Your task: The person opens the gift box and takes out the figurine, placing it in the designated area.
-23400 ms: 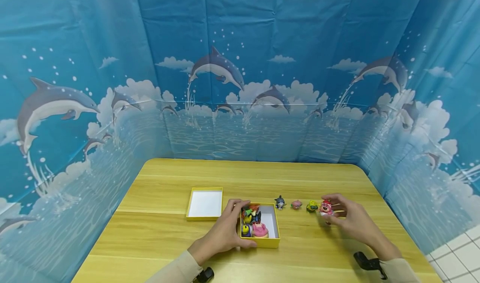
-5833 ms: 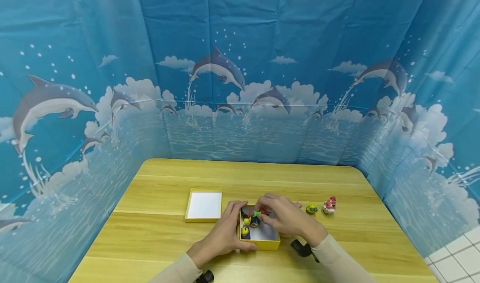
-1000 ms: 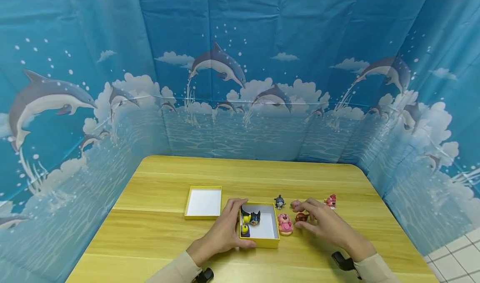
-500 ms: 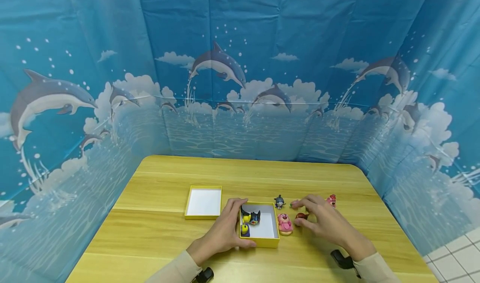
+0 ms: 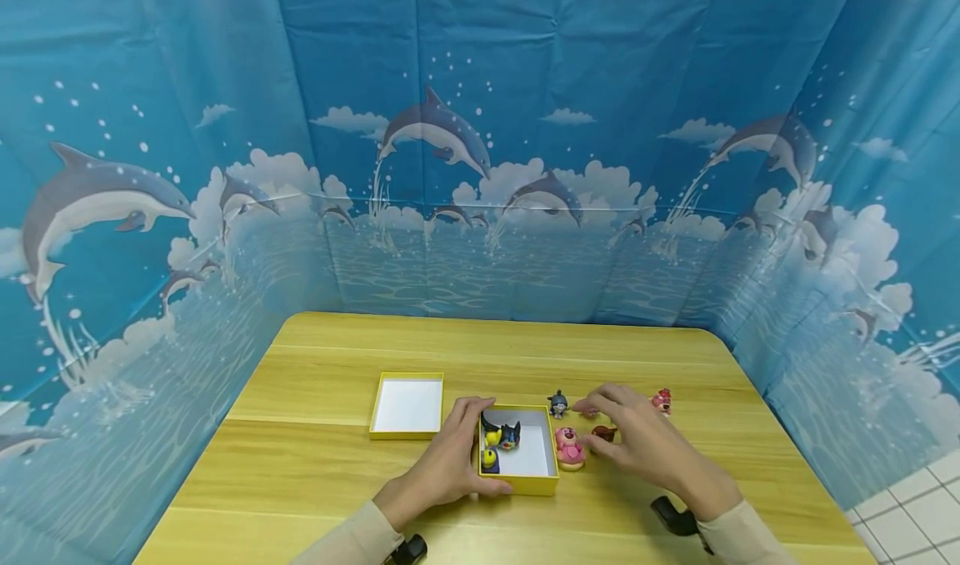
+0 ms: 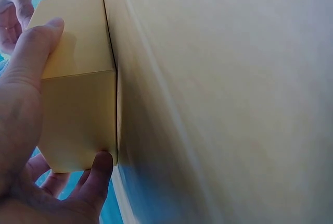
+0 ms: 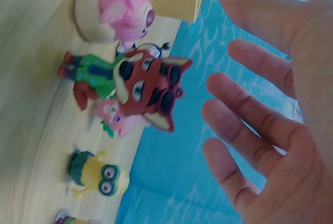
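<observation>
My left hand (image 5: 447, 457) grips the left side of a yellow box (image 5: 534, 486), its thumb on the near wall and fingers on the far side. Inside are a black cat-like figurine (image 5: 510, 436) and small yellow-headed figurines (image 5: 490, 457). My right hand (image 5: 641, 436) hovers over the table with fingers spread and relaxed. Just past its fingertips stands a red fox figurine (image 7: 132, 83) in a green shirt, upright and apart from the hand. Left of the fox, a pink bear figurine (image 5: 570, 448) stands beside the box.
A white-lined yellow lid (image 5: 408, 407) lies left of the box. Behind the fox and bear runs a row with a grey figurine (image 5: 558, 404), a pink figurine (image 7: 117, 117), a yellow minion figurine (image 7: 96, 174) and a red-capped bear (image 5: 662, 401). A dolphin-print curtain (image 5: 450, 273) surrounds the table.
Since the oldest frames, the pink bear and the fox have gone from the box to the table. My right hand has let go of the fox and lifted slightly away. The left hand stays put.
</observation>
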A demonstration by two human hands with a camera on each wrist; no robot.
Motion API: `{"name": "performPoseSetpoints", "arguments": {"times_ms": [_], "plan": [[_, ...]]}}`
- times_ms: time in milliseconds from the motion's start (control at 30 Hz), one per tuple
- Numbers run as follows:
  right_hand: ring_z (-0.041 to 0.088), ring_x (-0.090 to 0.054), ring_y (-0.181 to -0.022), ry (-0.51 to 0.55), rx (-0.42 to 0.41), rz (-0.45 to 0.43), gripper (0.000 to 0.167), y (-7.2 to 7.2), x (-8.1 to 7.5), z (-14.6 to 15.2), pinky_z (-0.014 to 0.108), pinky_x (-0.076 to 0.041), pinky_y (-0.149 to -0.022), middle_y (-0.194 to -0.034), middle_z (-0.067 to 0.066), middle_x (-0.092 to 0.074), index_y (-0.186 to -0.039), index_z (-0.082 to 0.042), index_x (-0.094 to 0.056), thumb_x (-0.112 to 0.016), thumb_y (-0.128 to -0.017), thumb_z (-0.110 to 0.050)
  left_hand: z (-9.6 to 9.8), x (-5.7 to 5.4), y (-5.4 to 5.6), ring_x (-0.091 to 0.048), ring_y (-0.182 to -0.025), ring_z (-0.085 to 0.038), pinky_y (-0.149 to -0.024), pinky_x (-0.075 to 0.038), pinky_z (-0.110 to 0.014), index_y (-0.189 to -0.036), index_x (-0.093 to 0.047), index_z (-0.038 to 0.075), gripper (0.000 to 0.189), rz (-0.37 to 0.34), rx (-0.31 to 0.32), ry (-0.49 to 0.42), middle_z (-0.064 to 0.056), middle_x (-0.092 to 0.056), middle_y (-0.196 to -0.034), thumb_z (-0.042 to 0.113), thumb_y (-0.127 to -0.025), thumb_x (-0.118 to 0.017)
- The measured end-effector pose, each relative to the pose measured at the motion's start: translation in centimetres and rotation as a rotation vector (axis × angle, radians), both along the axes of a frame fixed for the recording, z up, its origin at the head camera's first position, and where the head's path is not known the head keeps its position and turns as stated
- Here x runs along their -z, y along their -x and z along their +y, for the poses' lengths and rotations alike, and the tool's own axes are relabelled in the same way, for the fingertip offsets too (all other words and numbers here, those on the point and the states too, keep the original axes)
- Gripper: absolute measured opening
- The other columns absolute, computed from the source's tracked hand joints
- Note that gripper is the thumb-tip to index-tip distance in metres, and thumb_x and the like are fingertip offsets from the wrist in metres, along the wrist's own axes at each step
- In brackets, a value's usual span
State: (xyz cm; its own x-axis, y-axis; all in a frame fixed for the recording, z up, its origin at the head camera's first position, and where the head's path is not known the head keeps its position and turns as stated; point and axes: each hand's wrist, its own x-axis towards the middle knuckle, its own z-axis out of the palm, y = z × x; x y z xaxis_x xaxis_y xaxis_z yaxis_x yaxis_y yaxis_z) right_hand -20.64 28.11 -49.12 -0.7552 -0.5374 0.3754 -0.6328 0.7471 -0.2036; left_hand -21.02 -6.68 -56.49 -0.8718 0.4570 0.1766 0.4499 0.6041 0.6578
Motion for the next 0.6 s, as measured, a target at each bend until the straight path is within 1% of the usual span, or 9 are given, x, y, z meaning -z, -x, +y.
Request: {"name": "performPoseSetpoints", "arguments": {"times_ms": [67, 200, 367, 467, 600], "plan": [[0.012, -0.074, -0.104, -0.003, -0.009, -0.012, 0.039, 0.0, -0.2, -0.4, 0.036, -0.067, -0.085, -0.122, -0.008, -0.076, -0.131, -0.025, -0.083, -0.099, -0.096, -0.022, 0.0, 0.0, -0.1, -0.058, -0.154, -0.029, -0.131, -0.056, -0.052, -0.18, -0.037, 0.013, 0.133, 0.002, 0.0, -0.001, -0.011, -0.045, -0.175, 0.061, -0.078, -0.108], [0.013, -0.074, -0.104, -0.024, -0.034, -0.006, 0.037, -0.2, -0.4, -1.2, 0.036, -0.066, -0.084, -0.127, -0.005, -0.077, -0.131, -0.027, -0.082, -0.098, -0.098, -0.023, 0.0, 0.0, -0.2, -0.058, -0.153, -0.031, -0.131, -0.056, -0.053, -0.18, -0.037, 0.013, 0.134, 0.004, 0.001, 0.002, -0.012, -0.045, -0.174, 0.061, -0.077, -0.108], [0.019, -0.077, -0.107, -0.033, -0.074, 0.018, 0.037, -0.3, -0.5, -2.4, 0.041, -0.068, -0.086, -0.127, -0.002, -0.078, -0.132, -0.022, -0.082, -0.097, -0.098, -0.021, 0.0, 0.1, -0.2, -0.058, -0.154, -0.03, -0.131, -0.056, -0.053, -0.18, -0.037, 0.013, 0.134, -0.006, 0.006, 0.004, -0.012, -0.045, -0.174, 0.061, -0.078, -0.108], [0.018, -0.077, -0.106, -0.029, -0.106, 0.004, 0.039, -0.2, -0.7, -3.1, 0.042, -0.069, -0.087, -0.127, -0.001, -0.078, -0.135, -0.021, -0.081, -0.097, -0.099, -0.023, 0.1, 0.1, -0.2, -0.058, -0.154, -0.03, -0.131, -0.055, -0.053, -0.18, -0.037, 0.013, 0.133, -0.001, 0.007, 0.005, -0.012, -0.045, -0.174, 0.061, -0.078, -0.108], [0.015, -0.075, -0.101, -0.029, -0.143, -0.018, 0.042, 0.0, -0.8, -4.3, 0.038, -0.068, -0.085, -0.127, 0.002, -0.079, -0.138, -0.02, -0.08, -0.096, -0.1, -0.027, 0.1, 0.0, -0.3, -0.058, -0.154, -0.03, -0.132, -0.055, -0.053, -0.18, -0.037, 0.012, 0.134, 0.007, 0.0, 0.007, -0.012, -0.045, -0.174, 0.061, -0.077, -0.108]]}}
